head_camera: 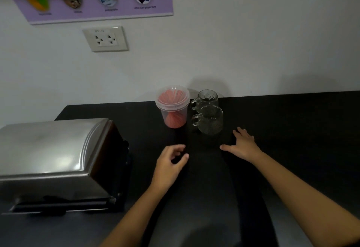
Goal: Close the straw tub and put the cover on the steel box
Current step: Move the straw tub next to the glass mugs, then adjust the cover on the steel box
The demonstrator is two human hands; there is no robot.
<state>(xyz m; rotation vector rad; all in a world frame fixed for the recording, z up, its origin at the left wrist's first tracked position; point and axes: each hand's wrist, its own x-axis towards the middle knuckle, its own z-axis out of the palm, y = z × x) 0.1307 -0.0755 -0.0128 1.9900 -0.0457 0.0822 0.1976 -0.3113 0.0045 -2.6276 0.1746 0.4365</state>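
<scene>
Steel box (52,155) cropped left, dim counter (292,122)

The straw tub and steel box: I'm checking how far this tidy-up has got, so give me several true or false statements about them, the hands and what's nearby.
1. The straw tub has its clear lid on. True.
2. The left hand is gripping the tub. False: it is empty, in front of the tub.
3. Two glass mugs stand right of the tub. True.
4. The steel box is open. False: its domed cover is down.
5. The right hand holds a mug. False: it is open and empty.
</scene>
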